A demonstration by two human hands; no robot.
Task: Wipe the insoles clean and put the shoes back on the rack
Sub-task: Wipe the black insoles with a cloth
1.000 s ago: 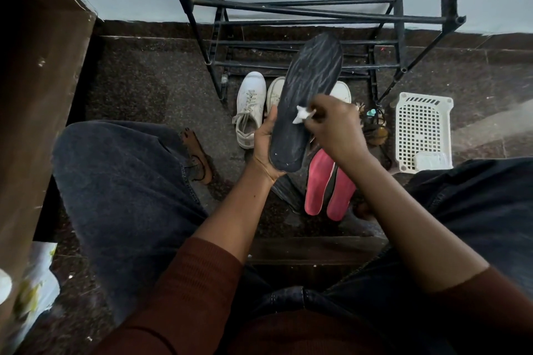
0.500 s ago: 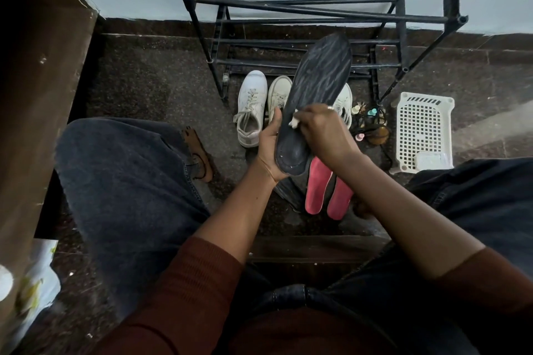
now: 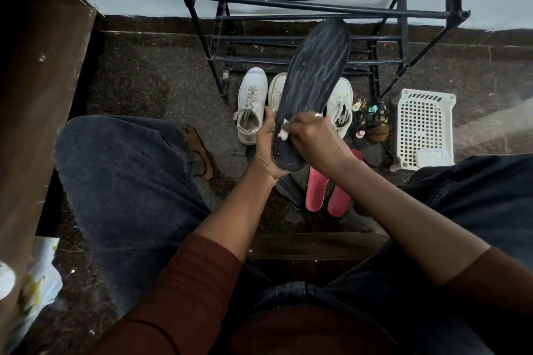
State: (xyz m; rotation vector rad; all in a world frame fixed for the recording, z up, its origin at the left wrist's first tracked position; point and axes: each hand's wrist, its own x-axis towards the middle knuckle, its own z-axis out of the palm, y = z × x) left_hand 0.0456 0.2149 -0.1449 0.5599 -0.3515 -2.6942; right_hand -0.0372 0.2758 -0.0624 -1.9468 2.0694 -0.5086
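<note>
My left hand (image 3: 266, 147) grips the heel end of a long black insole (image 3: 315, 72), which stands tilted up toward the rack. My right hand (image 3: 314, 141) pinches a small white wipe (image 3: 284, 132) and presses it on the insole's lower part. Pale streaks run along the insole's upper surface. White sneakers (image 3: 251, 104) stand on the floor behind the insole, partly hidden by it. Two red insoles (image 3: 317, 190) lie on the floor under my right wrist. The black metal shoe rack (image 3: 323, 0) stands against the wall.
A white perforated basket (image 3: 422, 127) lies on the floor at the right, with small bottles (image 3: 372, 112) beside it. A brown sandal (image 3: 199, 153) lies by my left knee. A brown cabinet (image 3: 37, 81) fills the left side. My knees frame the floor space.
My right hand has slid the wipe down the insole toward the heel. The insole has tilted slightly to the right.
</note>
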